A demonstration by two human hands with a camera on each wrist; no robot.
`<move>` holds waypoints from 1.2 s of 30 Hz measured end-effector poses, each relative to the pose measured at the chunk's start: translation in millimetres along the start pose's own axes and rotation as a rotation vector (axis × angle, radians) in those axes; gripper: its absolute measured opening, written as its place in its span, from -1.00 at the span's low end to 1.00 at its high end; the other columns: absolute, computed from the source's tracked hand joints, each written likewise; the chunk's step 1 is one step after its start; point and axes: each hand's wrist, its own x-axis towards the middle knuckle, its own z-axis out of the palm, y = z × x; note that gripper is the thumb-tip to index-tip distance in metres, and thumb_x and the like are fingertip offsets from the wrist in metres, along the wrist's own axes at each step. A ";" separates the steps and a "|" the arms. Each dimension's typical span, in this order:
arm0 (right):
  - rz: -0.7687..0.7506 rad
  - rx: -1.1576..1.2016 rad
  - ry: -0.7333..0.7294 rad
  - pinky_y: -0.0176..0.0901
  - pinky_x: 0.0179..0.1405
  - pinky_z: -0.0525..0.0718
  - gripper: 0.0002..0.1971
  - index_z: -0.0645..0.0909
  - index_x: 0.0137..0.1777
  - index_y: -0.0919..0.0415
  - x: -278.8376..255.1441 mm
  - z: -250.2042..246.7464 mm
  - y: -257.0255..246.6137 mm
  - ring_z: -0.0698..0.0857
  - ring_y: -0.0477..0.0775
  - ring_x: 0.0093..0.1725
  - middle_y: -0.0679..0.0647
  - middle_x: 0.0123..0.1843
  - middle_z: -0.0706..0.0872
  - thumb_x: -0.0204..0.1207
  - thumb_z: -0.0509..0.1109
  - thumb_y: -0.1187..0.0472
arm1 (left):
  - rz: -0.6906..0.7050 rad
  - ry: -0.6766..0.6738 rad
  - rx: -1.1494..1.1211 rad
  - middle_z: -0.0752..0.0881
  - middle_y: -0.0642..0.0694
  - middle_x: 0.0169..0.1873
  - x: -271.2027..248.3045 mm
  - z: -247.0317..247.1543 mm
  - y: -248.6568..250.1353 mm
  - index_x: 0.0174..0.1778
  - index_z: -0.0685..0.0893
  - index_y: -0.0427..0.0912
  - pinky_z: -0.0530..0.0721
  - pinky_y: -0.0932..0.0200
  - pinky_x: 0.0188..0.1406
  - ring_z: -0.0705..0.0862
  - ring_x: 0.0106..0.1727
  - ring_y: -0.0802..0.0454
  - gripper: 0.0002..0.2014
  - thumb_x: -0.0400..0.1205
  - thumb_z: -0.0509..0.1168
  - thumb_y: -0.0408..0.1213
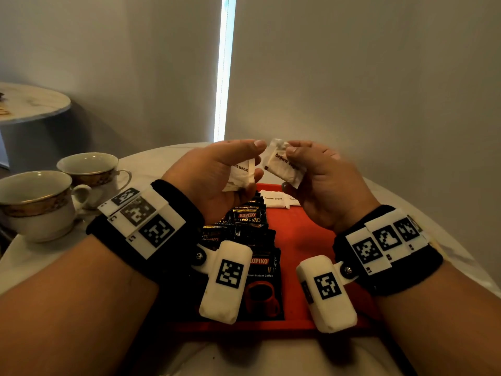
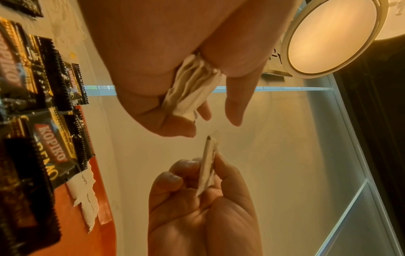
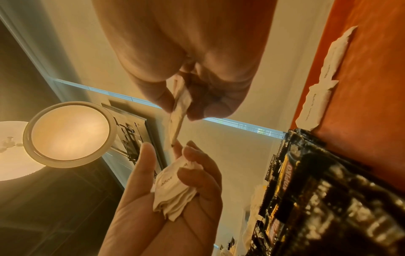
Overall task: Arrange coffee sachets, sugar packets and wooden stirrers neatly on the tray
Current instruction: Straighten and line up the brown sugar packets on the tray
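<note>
Holding a small bunch of white paper brown-sugar packets (image 1: 240, 173) above the tray, the left hand (image 1: 217, 175) sits at the centre of the head view with its fingers curled round the bunch and the thumb lying over the top. Just to its right, the right hand (image 1: 322, 183) pinches a single white paper sugar packet printed "brown sugar" (image 1: 283, 165) between thumb and fingertips; the two hands are close together, the packets near each other but apart. Below them, in the lower middle of the frame, lies the flat red plastic tray (image 1: 303, 232) on a round pale marble-look table (image 1: 146, 161). A row of black Kopiko instant coffee sachets (image 1: 248, 221) overlaps down the left part of the tray, running from its far end toward the near edge. Two more white sugar packets (image 1: 273, 200) lie flat side by side at the far end of the tray, just right of the sachets. At the left of the frame two white porcelain cups with gold-patterned bands (image 1: 40, 202) stand side by side on the table, well apart from the tray. In the left wrist view the bunch (image 2: 192, 88) shows crumpled in the palm, with the single packet (image 2: 208, 166) edge-on below it.
</note>
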 end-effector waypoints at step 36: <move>0.111 -0.060 0.280 -0.27 -0.53 0.52 -0.86 0.61 0.20 0.25 32.6 -55.9 4.4 0.67 -0.10 -0.43 0.12 -0.12 0.78 0.70 0.30 0.34 | 0.060 0.047 -0.073 0.69 -0.16 -0.09 5.5 -1.3 0.1 0.12 0.63 -0.24 0.70 0.21 -0.44 0.75 -0.26 0.00 -0.81 0.68 0.39 -0.24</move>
